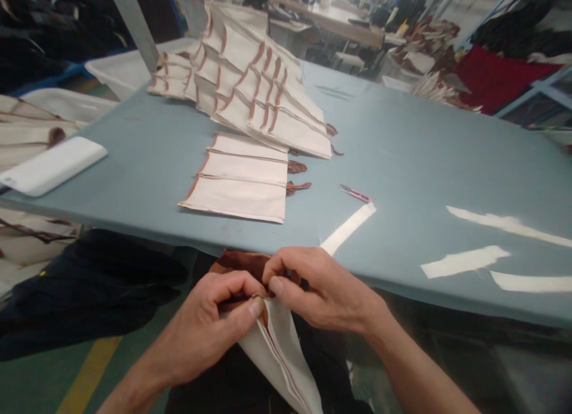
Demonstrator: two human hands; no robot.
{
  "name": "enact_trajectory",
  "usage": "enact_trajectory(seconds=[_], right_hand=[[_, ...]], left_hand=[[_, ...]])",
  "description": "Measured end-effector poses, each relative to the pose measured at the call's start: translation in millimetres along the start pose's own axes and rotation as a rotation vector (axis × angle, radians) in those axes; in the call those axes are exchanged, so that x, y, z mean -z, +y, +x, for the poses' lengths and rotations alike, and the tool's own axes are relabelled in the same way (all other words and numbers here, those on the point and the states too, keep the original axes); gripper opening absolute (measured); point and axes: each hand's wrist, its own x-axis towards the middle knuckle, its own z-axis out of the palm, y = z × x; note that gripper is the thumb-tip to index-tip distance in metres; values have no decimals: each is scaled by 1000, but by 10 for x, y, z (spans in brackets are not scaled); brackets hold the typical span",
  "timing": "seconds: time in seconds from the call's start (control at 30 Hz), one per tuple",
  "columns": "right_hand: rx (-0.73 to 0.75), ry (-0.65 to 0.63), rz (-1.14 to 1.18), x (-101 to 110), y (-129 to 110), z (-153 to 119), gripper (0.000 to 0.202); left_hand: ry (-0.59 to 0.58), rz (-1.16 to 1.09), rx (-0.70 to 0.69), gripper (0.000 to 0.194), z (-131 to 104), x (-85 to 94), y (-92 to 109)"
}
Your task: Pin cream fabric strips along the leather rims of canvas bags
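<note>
A cream fabric piece (pixel 288 348) with brown lining hangs over my lap below the table's front edge. My left hand (pixel 223 321) pinches its upper edge between thumb and forefinger. Close beside it, my right hand (pixel 315 286) pinches the same edge, its thumb and forefinger nearly touching the left thumb. Brown fabric (pixel 243 262) shows behind both hands. On the table just beyond lie flat cream pieces (pixel 243 190) with brown ties at their right side. Pink-handled thread snips (pixel 356 193) rest to the right of them, near a cream strip (pixel 348 228).
The blue-grey table (pixel 402 158) carries a large pile of cream pieces (pixel 250 80) at the back. Several cream scraps (pixel 467 262) lie at right. A white object (pixel 53 164) sits on the left corner. White bins (pixel 118 71) stand beyond the left edge.
</note>
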Motion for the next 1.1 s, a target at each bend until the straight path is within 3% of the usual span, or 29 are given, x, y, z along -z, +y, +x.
enact_trajectory(seconds=[0.33,0.77,1.1], right_hand=[[81,79,43,-41,-84,-2,8],[243,75,-300,-49,-41,-28,18],[159,59,-181,-76,-46,-33,12]], left_hand=[[-45,-7,-106,23,-70,77,40],[-15,29,-101,22,-95,94,-72],[-28,22,-76,25,-122,90,-36]])
